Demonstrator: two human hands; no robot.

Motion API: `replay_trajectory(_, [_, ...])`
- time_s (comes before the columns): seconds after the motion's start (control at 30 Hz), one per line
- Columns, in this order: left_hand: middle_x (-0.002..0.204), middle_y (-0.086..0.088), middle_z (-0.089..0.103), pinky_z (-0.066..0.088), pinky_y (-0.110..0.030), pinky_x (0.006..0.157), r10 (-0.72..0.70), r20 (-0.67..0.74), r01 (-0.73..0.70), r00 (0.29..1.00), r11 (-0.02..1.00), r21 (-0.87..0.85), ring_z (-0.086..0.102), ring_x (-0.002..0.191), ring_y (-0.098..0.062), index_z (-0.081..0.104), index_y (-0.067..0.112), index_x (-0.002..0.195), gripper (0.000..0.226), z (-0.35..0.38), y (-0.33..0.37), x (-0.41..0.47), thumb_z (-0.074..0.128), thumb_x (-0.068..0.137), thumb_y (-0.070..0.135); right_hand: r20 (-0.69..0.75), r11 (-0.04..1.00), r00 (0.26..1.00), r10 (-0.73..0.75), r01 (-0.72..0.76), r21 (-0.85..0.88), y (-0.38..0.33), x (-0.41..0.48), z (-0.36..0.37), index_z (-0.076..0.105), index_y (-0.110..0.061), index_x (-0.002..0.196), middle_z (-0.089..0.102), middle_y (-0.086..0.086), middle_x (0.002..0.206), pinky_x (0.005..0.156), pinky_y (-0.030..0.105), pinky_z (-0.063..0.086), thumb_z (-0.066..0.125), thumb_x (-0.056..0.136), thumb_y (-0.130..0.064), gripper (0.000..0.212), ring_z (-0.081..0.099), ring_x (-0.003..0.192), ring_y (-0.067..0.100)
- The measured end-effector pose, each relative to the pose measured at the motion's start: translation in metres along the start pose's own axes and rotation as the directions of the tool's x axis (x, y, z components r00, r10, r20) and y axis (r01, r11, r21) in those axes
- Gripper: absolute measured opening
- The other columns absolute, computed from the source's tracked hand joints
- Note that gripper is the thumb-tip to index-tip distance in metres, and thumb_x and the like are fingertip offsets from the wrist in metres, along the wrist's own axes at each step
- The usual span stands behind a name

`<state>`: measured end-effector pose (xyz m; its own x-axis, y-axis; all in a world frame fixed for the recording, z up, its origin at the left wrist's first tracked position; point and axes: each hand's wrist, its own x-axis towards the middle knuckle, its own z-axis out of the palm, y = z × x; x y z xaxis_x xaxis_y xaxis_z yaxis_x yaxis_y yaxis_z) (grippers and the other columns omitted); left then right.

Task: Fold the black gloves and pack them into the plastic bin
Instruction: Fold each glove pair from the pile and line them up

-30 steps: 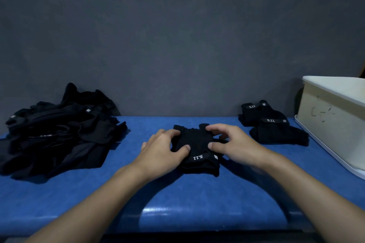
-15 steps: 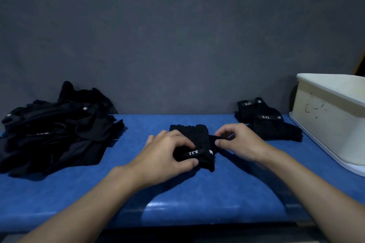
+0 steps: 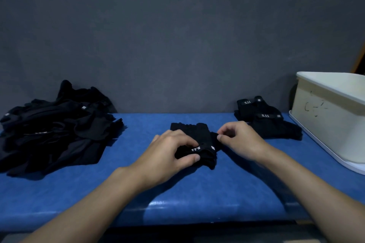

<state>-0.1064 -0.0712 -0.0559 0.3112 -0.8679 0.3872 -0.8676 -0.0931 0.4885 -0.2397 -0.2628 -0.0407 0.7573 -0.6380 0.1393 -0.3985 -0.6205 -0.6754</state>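
A pair of black gloves point(image 3: 199, 136) with a white "5.11" label lies on the blue table point(image 3: 177, 193) at the centre. My left hand point(image 3: 169, 154) grips its near left part, thumb under the cuff and fingers curled over the label. My right hand point(image 3: 240, 140) pinches the gloves' right edge between thumb and forefinger. A white plastic bin point(image 3: 331, 116) stands at the far right on a white lid or tray. Its inside is hidden from here.
A heap of loose black gloves point(image 3: 53, 128) covers the table's left end. A small stack of folded black gloves point(image 3: 266, 122) with "5.11" labels lies between my right hand and the bin. A grey wall point(image 3: 177, 35) closes the back.
My left hand has slid further over the gloves' cuff. My right hand has drawn back to the gloves' right edge and now pinches it. The view has shifted slightly right.
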Motion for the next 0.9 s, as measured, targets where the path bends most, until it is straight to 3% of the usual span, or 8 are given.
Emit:
replay_trajectory(0.07, [0.104,0.025,0.060,0.043,-0.036,0.098,-0.003,-0.002,0.003,1.000,0.999,-0.032,0.052,0.108,-0.001,0.068,0.039,0.106,0.042,0.001,0.000,0.001,0.052,0.079,0.066,-0.012,1.000,1.000,-0.005,0.005,-0.003,0.003,0.002,0.002,0.066,-0.033,0.081,0.069,-0.014,0.088,0.099,0.048,0.045,0.066,0.085,-0.029,0.006,0.064,0.094,0.012])
replay_trajectory(0.2, [0.108,0.016,0.059,0.041,-0.031,0.100,-0.167,-0.209,0.135,0.964,0.978,-0.160,0.053,0.111,-0.006,0.067,0.038,0.099,0.012,-0.010,-0.004,0.010,0.056,0.094,0.040,-0.036,0.984,0.996,-0.085,0.089,0.157,-0.010,-0.002,0.002,0.063,-0.036,0.102,0.068,-0.007,0.100,0.098,0.036,0.048,0.062,0.092,-0.029,0.012,0.064,0.100,0.016])
replay_trajectory(0.3, [0.117,0.003,0.057,0.037,-0.039,0.106,-0.338,-0.171,0.340,0.926,0.940,-0.019,0.053,0.119,-0.015,0.061,0.040,0.119,0.023,-0.017,-0.015,0.010,0.051,0.098,0.039,0.030,0.988,0.992,-0.125,0.122,0.095,-0.013,-0.005,0.009,0.062,-0.053,0.095,0.066,-0.016,0.104,0.104,0.045,0.041,0.058,0.079,-0.058,0.017,0.061,0.106,0.008])
replay_trajectory(0.4, [0.123,0.009,0.059,0.027,-0.043,0.111,-0.396,-0.085,0.405,0.914,0.902,0.149,0.051,0.122,-0.012,0.055,0.042,0.129,0.033,-0.016,-0.019,0.004,0.046,0.098,0.045,0.067,0.991,0.989,-0.130,0.127,0.053,-0.011,-0.004,0.015,0.059,-0.061,0.089,0.065,-0.023,0.111,0.109,0.046,0.035,0.048,0.061,-0.074,0.033,0.056,0.114,0.003])
replay_trajectory(0.57, [0.132,0.021,0.051,0.020,-0.052,0.114,-0.393,-0.088,0.402,0.915,0.898,0.180,0.046,0.127,-0.008,0.055,0.032,0.135,0.040,-0.015,-0.016,0.004,0.045,0.098,0.044,0.042,0.980,0.983,-0.181,0.177,0.095,-0.012,-0.002,0.016,0.065,-0.042,0.102,0.060,-0.021,0.111,0.107,0.048,0.037,0.072,0.080,-0.040,0.024,0.056,0.105,0.004])
replay_trajectory(0.7, [0.134,0.017,0.052,0.020,-0.045,0.113,-0.384,-0.110,0.396,0.917,0.909,0.127,0.046,0.129,-0.009,0.053,0.036,0.135,0.039,-0.014,-0.011,0.004,0.050,0.097,0.042,0.014,0.955,0.966,-0.259,0.254,0.152,-0.014,-0.002,0.016,0.067,-0.028,0.110,0.057,-0.019,0.113,0.103,0.030,0.041,0.075,0.082,-0.017,0.031,0.056,0.111,0.005])
replay_trajectory(0.8, [0.126,0.013,0.056,0.024,-0.041,0.112,-0.374,-0.117,0.382,0.920,0.923,0.055,0.049,0.125,-0.009,0.051,0.040,0.134,0.038,-0.014,-0.010,0.003,0.053,0.096,0.042,-0.013,0.937,0.956,-0.293,0.290,0.196,-0.016,-0.001,0.015,0.065,-0.022,0.115,0.054,-0.016,0.119,0.099,0.023,0.042,0.074,0.082,-0.009,0.037,0.055,0.113,0.009])
replay_trajectory(0.9, [0.125,0.011,0.058,0.029,-0.043,0.113,-0.380,-0.100,0.382,0.919,0.924,0.002,0.052,0.123,-0.011,0.050,0.039,0.134,0.039,-0.014,-0.013,0.003,0.054,0.095,0.043,-0.018,0.932,0.958,-0.286,0.283,0.225,-0.016,-0.001,0.014,0.064,-0.020,0.118,0.053,-0.013,0.123,0.102,0.030,0.044,0.075,0.081,-0.009,0.040,0.056,0.113,0.014])
